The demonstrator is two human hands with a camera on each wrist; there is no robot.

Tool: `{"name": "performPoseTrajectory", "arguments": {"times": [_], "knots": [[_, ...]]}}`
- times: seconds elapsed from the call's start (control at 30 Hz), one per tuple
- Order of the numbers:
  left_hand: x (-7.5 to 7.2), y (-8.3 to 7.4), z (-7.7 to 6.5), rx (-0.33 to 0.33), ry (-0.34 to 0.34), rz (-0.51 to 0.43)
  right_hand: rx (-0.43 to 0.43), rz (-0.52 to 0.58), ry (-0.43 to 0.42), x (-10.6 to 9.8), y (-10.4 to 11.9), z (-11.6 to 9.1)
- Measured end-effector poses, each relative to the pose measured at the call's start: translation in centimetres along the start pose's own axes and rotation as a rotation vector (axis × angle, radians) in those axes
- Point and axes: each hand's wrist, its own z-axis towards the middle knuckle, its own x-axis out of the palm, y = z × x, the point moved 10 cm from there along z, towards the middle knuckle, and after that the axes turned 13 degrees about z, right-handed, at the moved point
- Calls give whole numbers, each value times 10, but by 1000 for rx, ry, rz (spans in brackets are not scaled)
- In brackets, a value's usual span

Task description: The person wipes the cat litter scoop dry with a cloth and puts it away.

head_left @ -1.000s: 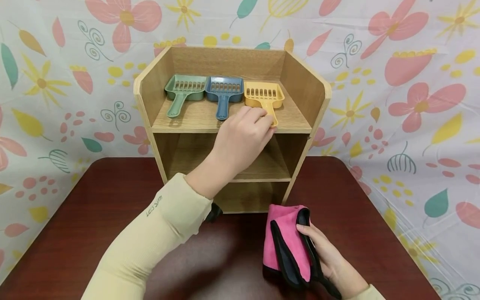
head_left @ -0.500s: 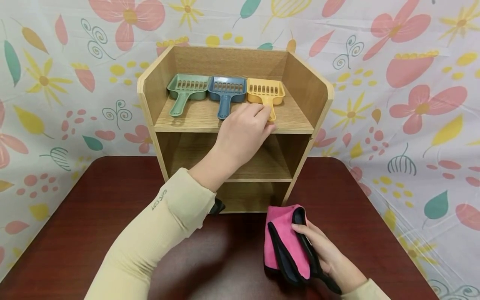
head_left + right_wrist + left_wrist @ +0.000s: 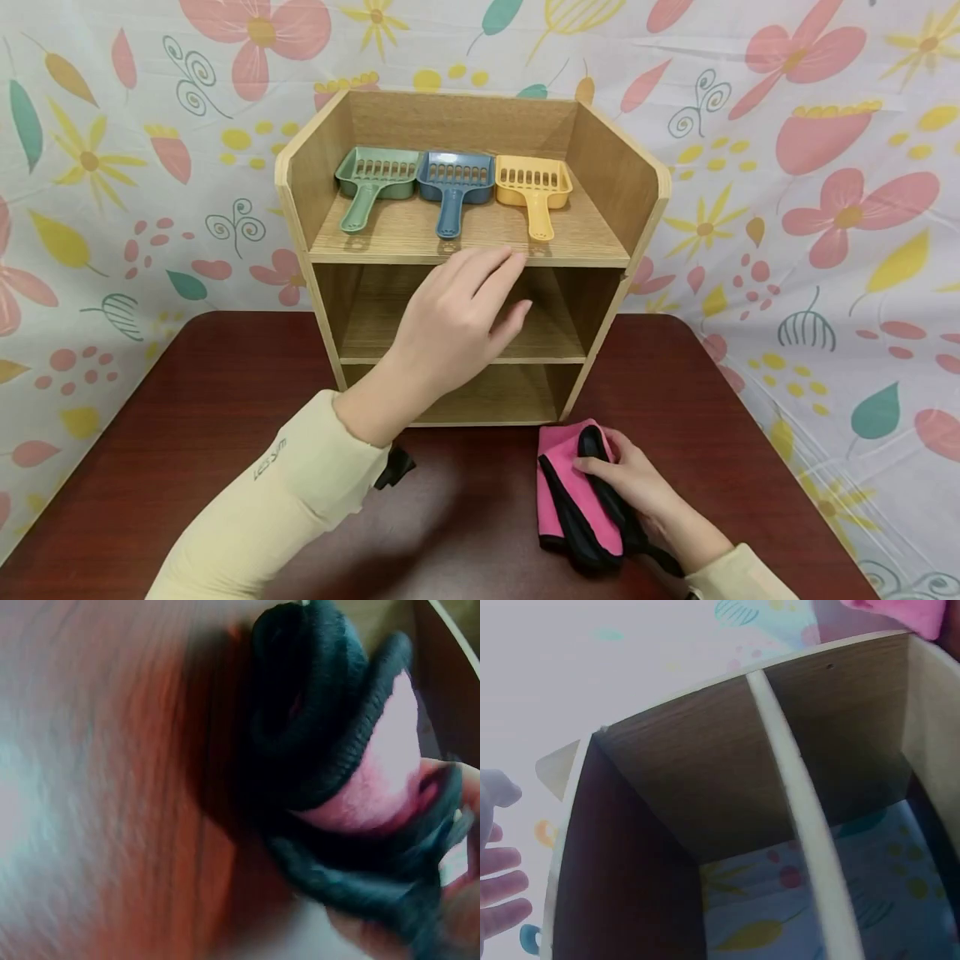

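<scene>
In the head view a yellow litter scoop (image 3: 534, 185), a blue litter scoop (image 3: 454, 180) and a green litter scoop (image 3: 377, 177) lie side by side on the shelf's top board, handles toward me. My left hand (image 3: 457, 321) hovers in front of the top board's front edge, just below the yellow scoop's handle, holding nothing. Its fingers also show at the left side of the left wrist view. Low on the right, my right hand (image 3: 641, 483) grips a folded pink cloth (image 3: 573, 475) with black edging, thumb on top. Black folds fill much of the right wrist view.
A wooden shelf unit (image 3: 468, 260) with open compartments stands at the back of the dark red table (image 3: 247, 400). Its raised side panels flank the scoops. A flower-patterned curtain (image 3: 750, 167) hangs behind.
My left hand has let go of the yellow scoop's handle and drawn back, down and left. The yellow scoop sits slightly farther back and straighter. My right hand still holds the cloth.
</scene>
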Motion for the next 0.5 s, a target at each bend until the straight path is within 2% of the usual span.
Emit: {"name": "performPoseTrajectory", "arguments": {"times": [0.13,0.27,0.37,0.43,0.5], "knots": [[-2,1,-16,3,22,-19,-147,-423,-112,-4,20,-3],[0,2,-31,1,56,-51,-246,-709,-175,10,29,-9],[2,2,-45,-8,91,-73,-302,-827,-227,18,33,-14],[3,2,-55,-15,112,-87,-349,-841,-255,19,38,-16],[3,3,-68,-24,138,-90,-408,-806,-271,17,44,-17]]}}
